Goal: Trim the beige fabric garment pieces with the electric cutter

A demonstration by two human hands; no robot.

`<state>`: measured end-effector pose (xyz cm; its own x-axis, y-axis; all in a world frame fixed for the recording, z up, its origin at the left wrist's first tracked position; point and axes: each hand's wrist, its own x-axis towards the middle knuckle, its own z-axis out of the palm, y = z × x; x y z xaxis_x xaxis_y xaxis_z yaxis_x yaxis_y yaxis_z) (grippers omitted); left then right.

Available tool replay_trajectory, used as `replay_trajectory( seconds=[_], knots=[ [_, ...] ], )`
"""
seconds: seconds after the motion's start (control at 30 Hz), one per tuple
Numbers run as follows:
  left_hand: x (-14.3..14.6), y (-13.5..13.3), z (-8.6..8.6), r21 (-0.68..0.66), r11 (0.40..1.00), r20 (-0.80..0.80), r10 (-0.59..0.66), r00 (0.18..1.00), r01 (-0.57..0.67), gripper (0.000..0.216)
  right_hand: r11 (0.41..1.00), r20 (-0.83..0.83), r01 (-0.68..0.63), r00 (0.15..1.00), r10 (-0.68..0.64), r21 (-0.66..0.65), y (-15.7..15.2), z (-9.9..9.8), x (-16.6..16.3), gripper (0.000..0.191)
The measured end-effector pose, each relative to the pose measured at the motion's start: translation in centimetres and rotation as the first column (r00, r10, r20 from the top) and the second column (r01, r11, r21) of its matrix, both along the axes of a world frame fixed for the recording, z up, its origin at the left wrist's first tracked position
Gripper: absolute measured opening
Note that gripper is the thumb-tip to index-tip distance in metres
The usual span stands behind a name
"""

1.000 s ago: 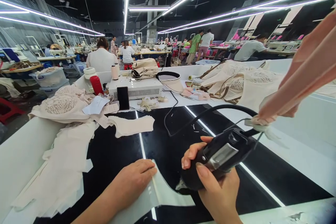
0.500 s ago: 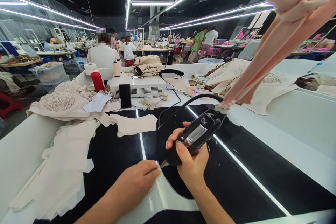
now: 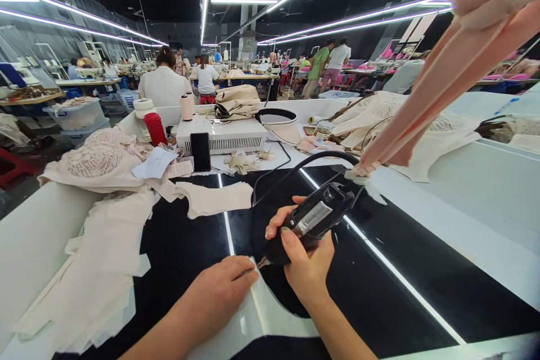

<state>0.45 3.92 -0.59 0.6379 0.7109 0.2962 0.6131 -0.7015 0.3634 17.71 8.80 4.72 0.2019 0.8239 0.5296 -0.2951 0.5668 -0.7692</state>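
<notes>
My right hand (image 3: pixel 306 264) is wrapped round a black corded hand tool (image 3: pixel 311 222) with a silver plate, its tip pointing down at the edge of a pale fabric piece (image 3: pixel 261 315). My left hand (image 3: pixel 219 292) lies flat on that fabric piece, fingers together, pressing it onto the glossy black table (image 3: pixel 189 242). The tool's black cable (image 3: pixel 295 166) loops back toward a white box unit (image 3: pixel 221 136). A pink fabric strip (image 3: pixel 434 90) hangs from the upper right down to the tool's rear.
Cream fabric pieces (image 3: pixel 101 247) pile up at the left, with lace garments (image 3: pixel 97 160), a red bottle (image 3: pixel 155 128) and a phone (image 3: pixel 200 152) behind. More garments (image 3: pixel 405 129) lie at the right. Other people sit and stand at workstations (image 3: pixel 164 84) in the background.
My right hand with the tool has moved left and nearer to my left hand, its tip now at the fabric's edge. The view shifted, so the pink strip hangs higher across the frame.
</notes>
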Motion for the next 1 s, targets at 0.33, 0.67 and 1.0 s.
replay_trajectory(
  seconds=[0.33,0.67,1.0],
  knots=[
    [0.1,0.1,0.1,-0.001,1.000,-0.023,0.008,1.000,-0.008,0.034,1.000,0.012,0.014,1.000,-0.013,-0.008,-0.5,0.0,0.4,0.036],
    [-0.1,0.0,-0.1,0.105,0.994,0.040,-0.014,0.999,0.009,0.036,1.000,0.024,0.008,1.000,-0.008,0.012,-1.0,-0.1,0.5,0.033],
    [-0.4,0.1,0.1,0.175,0.983,-0.039,-0.046,0.998,0.052,0.033,0.999,0.000,0.008,1.000,-0.008,0.041,-1.8,0.5,1.7,0.033]
  ],
)
